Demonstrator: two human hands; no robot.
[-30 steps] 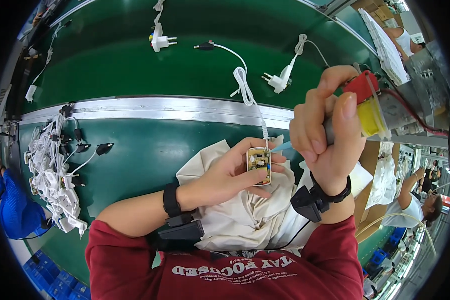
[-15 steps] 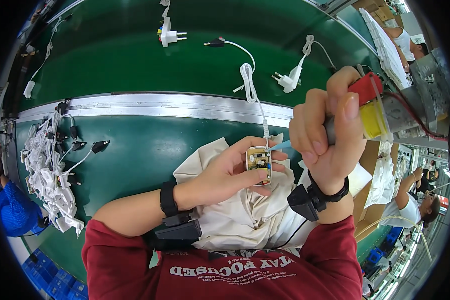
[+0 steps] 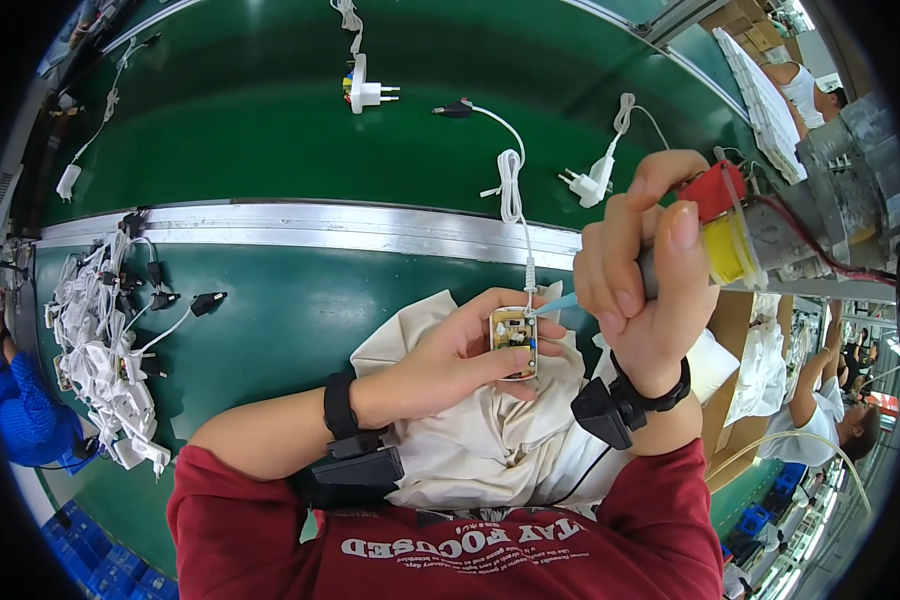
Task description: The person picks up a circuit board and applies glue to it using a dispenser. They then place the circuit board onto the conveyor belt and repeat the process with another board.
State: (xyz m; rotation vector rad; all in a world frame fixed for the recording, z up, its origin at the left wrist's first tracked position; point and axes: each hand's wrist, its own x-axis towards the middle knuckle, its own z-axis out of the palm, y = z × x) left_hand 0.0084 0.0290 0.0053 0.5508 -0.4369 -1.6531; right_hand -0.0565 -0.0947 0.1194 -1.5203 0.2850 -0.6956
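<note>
My left hand (image 3: 450, 355) holds an opened white power adapter (image 3: 515, 345), its circuit board facing up and the thumb across the lower edge. A white cable (image 3: 530, 275) runs from its top end up to a coiled bundle on the metal rail. Wrapped in my right hand (image 3: 645, 275) is a grey tubular dispenser (image 3: 735, 250) with a yellow band and a red switch piece. Its light-blue tapered nozzle (image 3: 558, 305) points at the board's upper right corner; whether the tip touches cannot be made out. Beneath the left hand lies a cream cloth (image 3: 470, 440).
A heap of white adapters and cables (image 3: 105, 350) lies on the green table at left. Beyond the metal rail (image 3: 320, 222), a green belt (image 3: 250, 130) carries several adapters. At right stand a cardboard box (image 3: 735, 330) and a co-worker (image 3: 830, 410); another person in blue (image 3: 35, 405) is at left.
The adapters on the far belt have shifted rightward and slightly nearer. Both hands keep their grips, and the nozzle stays at the board's upper right corner, with only small shifts.
</note>
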